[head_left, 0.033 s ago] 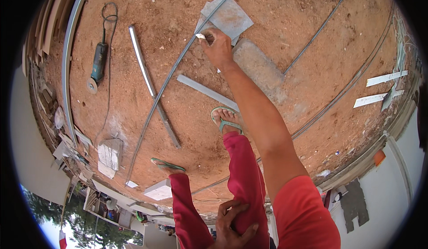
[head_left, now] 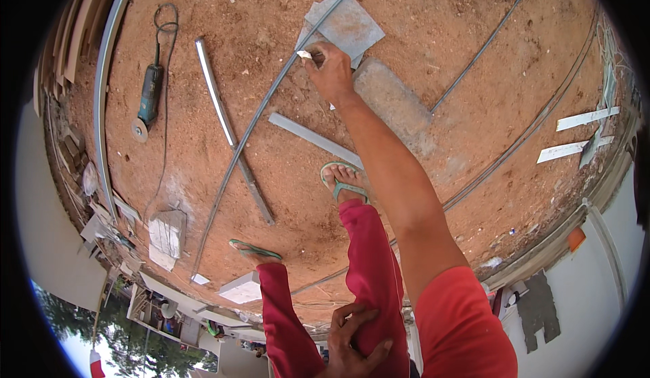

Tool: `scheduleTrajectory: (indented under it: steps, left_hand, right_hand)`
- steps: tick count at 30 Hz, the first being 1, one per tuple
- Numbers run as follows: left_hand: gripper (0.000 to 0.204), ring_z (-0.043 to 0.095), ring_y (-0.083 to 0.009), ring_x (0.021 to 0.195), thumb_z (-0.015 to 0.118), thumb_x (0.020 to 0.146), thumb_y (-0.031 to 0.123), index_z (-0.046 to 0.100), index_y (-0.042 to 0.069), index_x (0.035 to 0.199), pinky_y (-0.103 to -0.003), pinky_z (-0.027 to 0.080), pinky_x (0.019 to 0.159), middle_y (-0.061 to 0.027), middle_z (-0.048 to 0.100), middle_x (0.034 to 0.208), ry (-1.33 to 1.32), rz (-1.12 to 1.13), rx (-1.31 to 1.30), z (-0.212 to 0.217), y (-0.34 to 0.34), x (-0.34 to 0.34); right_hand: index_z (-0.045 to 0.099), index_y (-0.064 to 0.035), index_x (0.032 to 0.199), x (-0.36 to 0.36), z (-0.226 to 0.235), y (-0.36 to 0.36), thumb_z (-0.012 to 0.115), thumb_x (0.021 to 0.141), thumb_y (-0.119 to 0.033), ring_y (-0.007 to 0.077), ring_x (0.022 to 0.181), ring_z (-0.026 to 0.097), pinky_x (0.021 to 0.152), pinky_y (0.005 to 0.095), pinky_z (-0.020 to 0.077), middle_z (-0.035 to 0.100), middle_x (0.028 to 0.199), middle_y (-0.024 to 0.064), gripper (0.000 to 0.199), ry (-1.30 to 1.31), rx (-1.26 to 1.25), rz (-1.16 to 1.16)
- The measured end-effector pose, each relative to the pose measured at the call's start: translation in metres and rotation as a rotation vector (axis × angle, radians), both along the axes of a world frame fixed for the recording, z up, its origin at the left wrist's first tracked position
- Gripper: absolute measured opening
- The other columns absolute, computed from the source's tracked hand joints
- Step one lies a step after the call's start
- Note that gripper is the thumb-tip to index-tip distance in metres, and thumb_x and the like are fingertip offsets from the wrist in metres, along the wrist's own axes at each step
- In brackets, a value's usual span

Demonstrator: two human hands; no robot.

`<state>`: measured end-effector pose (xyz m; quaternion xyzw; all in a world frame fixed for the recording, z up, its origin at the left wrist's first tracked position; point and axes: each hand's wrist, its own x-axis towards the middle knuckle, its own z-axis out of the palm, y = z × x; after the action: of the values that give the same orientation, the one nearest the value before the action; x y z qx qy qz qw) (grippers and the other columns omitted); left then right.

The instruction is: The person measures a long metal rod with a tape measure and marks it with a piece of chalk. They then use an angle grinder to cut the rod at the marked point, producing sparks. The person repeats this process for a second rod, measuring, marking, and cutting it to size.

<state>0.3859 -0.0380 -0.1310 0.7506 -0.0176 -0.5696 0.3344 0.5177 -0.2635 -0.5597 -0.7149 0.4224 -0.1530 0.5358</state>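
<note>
Stretched out ahead, my right hand [head_left: 332,73] pinches a small white piece [head_left: 304,54] that looks like chalk. That piece is at, or just over, a long thin grey metal rod [head_left: 261,107] lying across the dirt; whether they touch I cannot tell. Just beyond the hand, flat grey tiles [head_left: 352,26] lie under the rod. A worn grey block [head_left: 393,100] sits right of my wrist. My left hand [head_left: 355,344] rests on the knee of my red trousers, fingers spread, holding nothing.
An angle grinder [head_left: 150,94] with its cord lies on the left. A shiny metal bar [head_left: 217,94] runs under or against the rod, and a flat grey strip [head_left: 315,140] lies before my right foot. White blocks [head_left: 167,234] stand lower left; white strips [head_left: 575,149] lie far right.
</note>
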Motion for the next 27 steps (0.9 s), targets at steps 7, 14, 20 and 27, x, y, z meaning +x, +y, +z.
scheduleTrajectory:
  steps: [7, 14, 20, 27]
  left_hand:
    - [0.062, 0.056, -0.0394, 0.121, 0.084, 0.077, 0.034, 0.067, 0.003, 0.128, -0.048, 0.047, 0.103, -0.0240, 0.057, 0.128, -0.013, -0.030, -0.011, -0.001, 0.001, 0.000]
    - [0.053, 0.060, -0.0351, 0.114, 0.083, 0.074, 0.014, 0.068, 0.002, 0.123, -0.044, 0.051, 0.097, -0.0216, 0.059, 0.122, 0.007, -0.117, -0.021, -0.004, -0.001, -0.001]
    - [0.042, 0.062, -0.0336, 0.114, 0.077, 0.081, 0.010, 0.069, 0.000, 0.121, -0.042, 0.050, 0.099, -0.0212, 0.060, 0.121, -0.029, -0.150, 0.009, 0.002, -0.004, -0.011]
    - [0.039, 0.061, -0.0393, 0.115, 0.079, 0.084, 0.026, 0.074, 0.004, 0.116, -0.049, 0.052, 0.097, -0.0245, 0.062, 0.122, -0.186, -0.341, 0.092, 0.014, -0.009, -0.023]
  right_hand:
    - [0.072, 0.0009, 0.110, 0.002, -0.003, -0.001, 0.078, 0.082, -0.003, 0.0369, 0.100, 0.070, 0.089, 0.0412, 0.0569, 0.069, 0.109, 0.0214, 0.029, 0.184, -0.034, 0.145]
    - [0.071, 0.0011, 0.111, -0.006, 0.034, -0.014, 0.076, 0.081, -0.001, 0.0388, 0.103, 0.069, 0.090, 0.0429, 0.0558, 0.067, 0.111, 0.0233, 0.031, 0.255, -0.021, 0.050]
    - [0.064, -0.0011, 0.111, -0.089, 0.124, 0.019, 0.073, 0.081, 0.002, 0.0350, 0.088, 0.067, 0.078, 0.0428, 0.0550, 0.060, 0.100, 0.0185, 0.031, 0.206, 0.184, -0.017]
    - [0.058, -0.0014, 0.094, -0.416, 0.334, 0.195, 0.069, 0.078, -0.003, 0.0359, 0.075, 0.065, 0.067, 0.0456, 0.0525, 0.063, 0.080, 0.0172, 0.020, 0.812, 0.164, -0.276]
